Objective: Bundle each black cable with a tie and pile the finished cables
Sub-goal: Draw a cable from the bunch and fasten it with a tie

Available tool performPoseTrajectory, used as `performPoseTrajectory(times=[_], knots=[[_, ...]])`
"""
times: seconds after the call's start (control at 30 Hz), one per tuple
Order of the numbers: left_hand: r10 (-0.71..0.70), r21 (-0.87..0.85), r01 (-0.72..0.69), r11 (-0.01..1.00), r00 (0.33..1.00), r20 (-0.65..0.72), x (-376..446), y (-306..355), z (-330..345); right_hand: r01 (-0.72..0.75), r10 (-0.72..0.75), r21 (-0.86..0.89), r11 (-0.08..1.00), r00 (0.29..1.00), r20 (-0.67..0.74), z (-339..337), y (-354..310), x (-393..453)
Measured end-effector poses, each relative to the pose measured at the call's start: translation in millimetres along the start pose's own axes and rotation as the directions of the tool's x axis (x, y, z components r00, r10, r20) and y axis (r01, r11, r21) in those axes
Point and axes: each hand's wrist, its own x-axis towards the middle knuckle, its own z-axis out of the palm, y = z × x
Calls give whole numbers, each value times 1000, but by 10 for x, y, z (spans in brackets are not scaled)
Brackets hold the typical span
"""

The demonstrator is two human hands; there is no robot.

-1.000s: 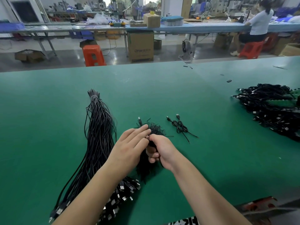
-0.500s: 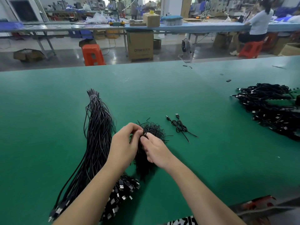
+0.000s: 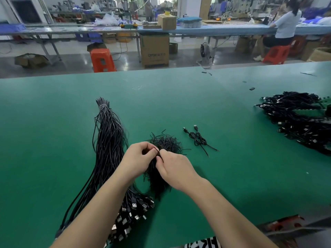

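Note:
A long sheaf of loose black cables (image 3: pixel 109 140) lies on the green table (image 3: pixel 53 122), its USB plugs near my left forearm. A heap of short black ties (image 3: pixel 166 142) sits in front of my hands. My left hand (image 3: pixel 138 158) and my right hand (image 3: pixel 173 167) meet over the heap, both pinching one thin black tie (image 3: pixel 157 151) between fingertips. One coiled cable (image 3: pixel 198 138) lies alone to the right of the heap. A pile of bundled cables (image 3: pixel 300 120) rests at the far right.
Small dark scraps (image 3: pixel 252 88) dot the far side of the table. Beyond the table's far edge stand an orange stool (image 3: pixel 102 59), a cardboard box (image 3: pixel 155 50) and a small fan (image 3: pixel 206 51). A person sits at another bench at the back right.
My left hand has gone from flat over the tie heap to a pinch. Both hands now hold a single tie drawn up out of the heap.

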Motion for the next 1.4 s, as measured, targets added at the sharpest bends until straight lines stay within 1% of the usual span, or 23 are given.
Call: performPoseTrajectory(times=[0.1,0.17,0.33,0.53,0.57,0.7,0.83,0.9,0.97,1.1,1.17,1.23,1.3,1.37,1.4], knots=[[-19,-73,20,997,1000,13,-3,10,3,-42,42,42,998,999,13,17,17,23],[-11,-73,11,997,1000,8,3,-5,-5,-50,48,52,997,998,34,26,33,30],[-7,-41,6,999,1000,-21,22,-41,-12,7,-5,-42,999,999,45,31,92,21],[-74,-24,73,997,997,-34,43,7,-27,71,-66,-139,988,997,37,25,91,10],[-62,2,62,998,998,-25,42,11,-32,74,-69,-157,985,997,38,25,92,10],[17,202,-25,979,999,41,14,-8,-62,80,-74,-224,971,997,38,45,90,8],[43,281,-60,958,997,64,-3,22,-67,66,-63,-225,972,998,20,63,86,9],[79,330,-98,939,994,71,-16,33,-57,61,-62,-238,969,998,3,70,84,12],[123,412,-144,900,989,76,-25,54,-52,63,-70,-253,965,997,-20,85,85,12],[218,589,-220,778,973,75,-30,97,-8,68,-79,-284,956,996,-29,120,68,26],[258,703,-235,671,963,77,-39,108,31,57,-66,-311,949,998,-19,130,64,42],[305,809,-245,534,949,87,-59,98,73,46,-55,-332,942,998,-19,117,56,57],[350,858,-268,438,930,111,-83,84,107,34,-47,-335,942,998,-31,101,34,60],[393,863,-293,412,911,122,-83,72,127,13,-34,-324,946,998,-58,49,13,72],[389,867,-291,404,913,124,-68,56,125,-2,-27,-316,949,996,-87,5,17,81]])
